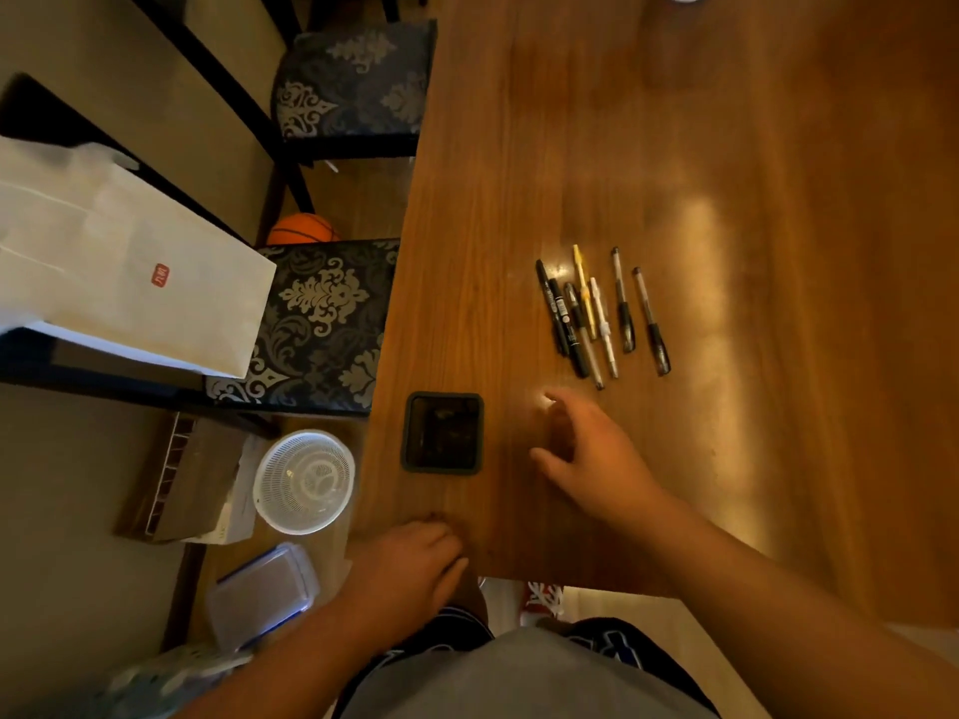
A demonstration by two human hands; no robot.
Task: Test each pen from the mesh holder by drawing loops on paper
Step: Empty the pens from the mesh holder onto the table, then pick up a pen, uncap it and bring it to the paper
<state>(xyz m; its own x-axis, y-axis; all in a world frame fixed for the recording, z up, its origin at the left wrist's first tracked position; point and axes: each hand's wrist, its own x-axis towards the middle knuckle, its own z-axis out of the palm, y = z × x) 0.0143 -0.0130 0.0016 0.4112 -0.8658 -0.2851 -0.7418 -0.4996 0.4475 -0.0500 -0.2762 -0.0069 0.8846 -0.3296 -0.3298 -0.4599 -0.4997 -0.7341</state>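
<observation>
1. Right hand (pixel 586 454): over the table (pixel 726 147), fingers apart and relaxed, nothing in them. Slightly blurred.
2. Pens (pixel 602 319): seven or so, lying flat in a loose row on the wood, just beyond the right fingertips and a little to their right. Not touching the hand. Row holds dark markers, a yellow pen, a white one and two clear barrels with black grips.
3. Mesh holder (pixel 410 433): dark, square, seen from above; stands just left of the right hand's thumb side, apart from it. Contents too dark to make out.
4. Left hand (pixel 415 563): nearer than the holder, at the table's near edge, fingers loosely bent, holding nothing.
</observation>
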